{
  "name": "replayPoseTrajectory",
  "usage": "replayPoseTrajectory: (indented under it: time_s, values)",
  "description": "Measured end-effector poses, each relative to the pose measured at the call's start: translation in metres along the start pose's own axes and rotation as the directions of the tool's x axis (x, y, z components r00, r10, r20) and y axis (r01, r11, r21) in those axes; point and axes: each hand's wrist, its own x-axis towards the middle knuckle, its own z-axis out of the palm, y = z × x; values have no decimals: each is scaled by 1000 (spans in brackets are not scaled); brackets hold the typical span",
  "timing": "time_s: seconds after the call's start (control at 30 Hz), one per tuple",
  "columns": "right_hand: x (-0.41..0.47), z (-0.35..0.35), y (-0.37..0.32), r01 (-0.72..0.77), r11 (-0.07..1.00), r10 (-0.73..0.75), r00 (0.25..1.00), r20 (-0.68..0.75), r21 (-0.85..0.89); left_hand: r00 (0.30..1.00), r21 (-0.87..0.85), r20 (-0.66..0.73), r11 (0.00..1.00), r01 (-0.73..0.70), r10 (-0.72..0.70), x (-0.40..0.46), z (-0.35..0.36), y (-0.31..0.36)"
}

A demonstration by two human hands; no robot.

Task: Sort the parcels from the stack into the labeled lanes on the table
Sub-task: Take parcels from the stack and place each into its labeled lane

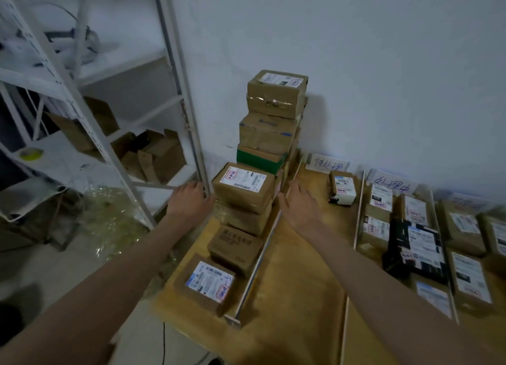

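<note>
Left of the stack [269, 134] stands a white metal rack [90, 123], its shelves holding open cartons [153, 156], a roll of yellow tape [30, 153] and blurred white gear on top. Crumpled clear film [109, 216] lies on the grey floor [54, 266] below the rack, just left of the stack.

The left hand [189, 197] hangs beside the stack's lower front parcel [243, 186], fingers [204, 197] loosely spread, at or just short of the parcel's left side; contact cannot be told. That parcel bears a white label with a red-edged sticker.

The stack rises against a plain pale wall [369, 63], on the far left end of the wooden table [295, 296]. From the top down it shows a taped brown box, another brown box, then a green-sided one. In front of the stack, toward the camera, two more brown boxes [232, 249] sit in the same lane.

The right hand [298, 205] is open just right of the stack, palm facing the parcel, fingers [294, 186] straight and slightly apart, not plainly touching it.

Right of the stack, thin white strips [260, 260] divide the table into lanes. The first lane holds a single small parcel [343, 188] near its handwritten sign [327, 163] at the wall. Farther right, past a second sign [391, 185], the lanes are filled with labelled parcels [410, 227], one of them black [416, 249].
</note>
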Motion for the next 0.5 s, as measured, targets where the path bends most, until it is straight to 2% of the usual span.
replayPoseTrajectory:
  time_s: [0.23,0.5]
  values:
    - [34,47,-42,-278,949,270,960,72,149,988,-158,147,987,-28,52,80,19,-30]
    - [69,74,-54,-547,789,518,837,177,279,919,-441,390,887,137,52,132,41,-26]
